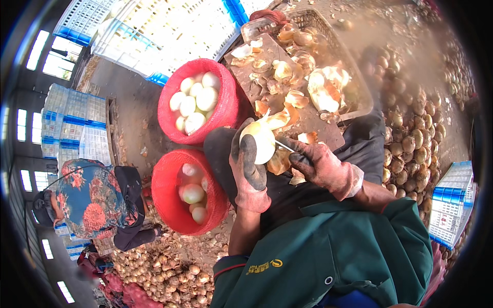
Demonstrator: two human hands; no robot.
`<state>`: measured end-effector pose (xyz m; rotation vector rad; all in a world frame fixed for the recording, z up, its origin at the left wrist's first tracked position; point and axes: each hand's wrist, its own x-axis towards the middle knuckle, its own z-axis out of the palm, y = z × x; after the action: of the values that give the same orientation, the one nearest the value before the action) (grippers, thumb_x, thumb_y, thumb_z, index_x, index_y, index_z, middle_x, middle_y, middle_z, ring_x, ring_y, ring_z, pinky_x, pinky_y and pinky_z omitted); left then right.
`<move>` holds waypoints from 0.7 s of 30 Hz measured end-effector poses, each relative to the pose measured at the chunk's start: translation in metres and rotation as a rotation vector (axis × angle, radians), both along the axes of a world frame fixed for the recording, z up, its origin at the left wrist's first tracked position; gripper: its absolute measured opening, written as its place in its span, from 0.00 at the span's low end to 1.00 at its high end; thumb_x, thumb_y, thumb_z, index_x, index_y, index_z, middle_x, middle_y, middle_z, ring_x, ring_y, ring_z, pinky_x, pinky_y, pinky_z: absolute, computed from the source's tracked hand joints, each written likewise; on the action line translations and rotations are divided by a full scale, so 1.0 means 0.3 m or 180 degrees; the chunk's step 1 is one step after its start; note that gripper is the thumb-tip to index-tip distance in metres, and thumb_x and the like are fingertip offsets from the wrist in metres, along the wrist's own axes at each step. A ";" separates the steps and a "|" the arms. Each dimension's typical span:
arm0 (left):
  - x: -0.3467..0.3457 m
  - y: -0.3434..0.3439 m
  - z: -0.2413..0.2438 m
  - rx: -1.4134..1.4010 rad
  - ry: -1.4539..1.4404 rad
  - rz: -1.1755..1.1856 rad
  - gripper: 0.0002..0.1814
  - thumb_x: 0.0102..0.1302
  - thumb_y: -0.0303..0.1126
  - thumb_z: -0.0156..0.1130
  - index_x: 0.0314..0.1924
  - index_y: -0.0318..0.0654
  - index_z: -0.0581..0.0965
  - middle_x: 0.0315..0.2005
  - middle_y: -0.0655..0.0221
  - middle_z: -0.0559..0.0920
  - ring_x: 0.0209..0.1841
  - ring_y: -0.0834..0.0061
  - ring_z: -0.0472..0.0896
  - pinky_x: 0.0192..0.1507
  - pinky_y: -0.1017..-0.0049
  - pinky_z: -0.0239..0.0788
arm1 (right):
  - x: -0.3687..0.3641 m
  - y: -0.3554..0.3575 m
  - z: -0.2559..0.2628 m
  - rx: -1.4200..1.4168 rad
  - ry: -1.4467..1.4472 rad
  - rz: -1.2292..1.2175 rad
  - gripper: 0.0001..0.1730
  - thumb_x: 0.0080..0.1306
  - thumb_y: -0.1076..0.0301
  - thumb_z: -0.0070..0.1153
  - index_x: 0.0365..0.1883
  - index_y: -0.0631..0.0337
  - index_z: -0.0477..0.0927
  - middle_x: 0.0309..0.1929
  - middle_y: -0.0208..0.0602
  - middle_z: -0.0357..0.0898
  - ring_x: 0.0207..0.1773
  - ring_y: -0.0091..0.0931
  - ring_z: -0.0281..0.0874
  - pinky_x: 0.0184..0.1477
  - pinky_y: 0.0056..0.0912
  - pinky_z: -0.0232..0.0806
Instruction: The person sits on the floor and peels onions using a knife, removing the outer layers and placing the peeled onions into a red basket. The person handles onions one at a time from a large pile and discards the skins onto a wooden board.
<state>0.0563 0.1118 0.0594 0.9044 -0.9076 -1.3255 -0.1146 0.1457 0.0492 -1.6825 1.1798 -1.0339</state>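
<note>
My left hand (250, 169), in a pink work glove with dark palm coating, is closed around a large peeled onion (259, 141). Loose skin hangs from the onion's upper right side. Its matching glove covers my right hand (321, 163), which grips a small knife (284, 146) whose thin blade is at the onion's right side. Beyond both hands lies a board (265, 86) strewn with onion skins, partly over a plastic crate (356, 81) holding more skins. To the left stands a red mesh-covered tub (165, 111) of peeled onions; a second red tub (163, 192) holds several onions.
Heaps of unpeeled onions lie on the right (408, 144) and at lower left (169, 273). White and blue plastic crates (154, 30) stand at the top, with more stacked at left (73, 115) and far right (448, 208). A person in a floral top (92, 196) bends at left.
</note>
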 end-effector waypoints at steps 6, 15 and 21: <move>-0.008 0.028 -0.044 -0.0064 -0.0022 -0.0111 0.37 0.68 0.52 0.62 0.63 0.26 0.69 0.55 0.57 0.77 0.56 0.68 0.77 0.60 0.69 0.69 | -0.124 -0.057 0.125 0.1647 -0.1847 -0.0421 0.19 0.76 0.62 0.48 0.62 0.59 0.73 0.26 0.22 0.71 0.25 0.13 0.65 0.27 0.19 0.62; -0.006 0.002 -0.006 -0.0104 -0.0261 -0.0079 0.36 0.75 0.56 0.49 0.64 0.26 0.68 0.54 0.60 0.78 0.56 0.71 0.76 0.62 0.71 0.66 | -0.110 -0.001 0.147 -0.0340 0.1854 0.0139 0.30 0.67 0.53 0.57 0.67 0.49 0.71 0.34 0.48 0.77 0.35 0.47 0.79 0.35 0.49 0.70; -0.012 0.004 0.009 -0.0129 -0.0819 -0.0212 0.39 0.78 0.59 0.34 0.64 0.25 0.68 0.59 0.56 0.74 0.62 0.66 0.73 0.65 0.67 0.63 | -0.115 0.003 0.164 -0.0237 0.2703 0.0196 0.32 0.67 0.48 0.55 0.69 0.44 0.69 0.35 0.47 0.75 0.34 0.42 0.79 0.33 0.48 0.70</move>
<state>0.0526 0.1131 0.0622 1.0363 -1.1680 -1.2603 -0.1492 0.1465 0.0982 -2.2920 1.5924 -0.2939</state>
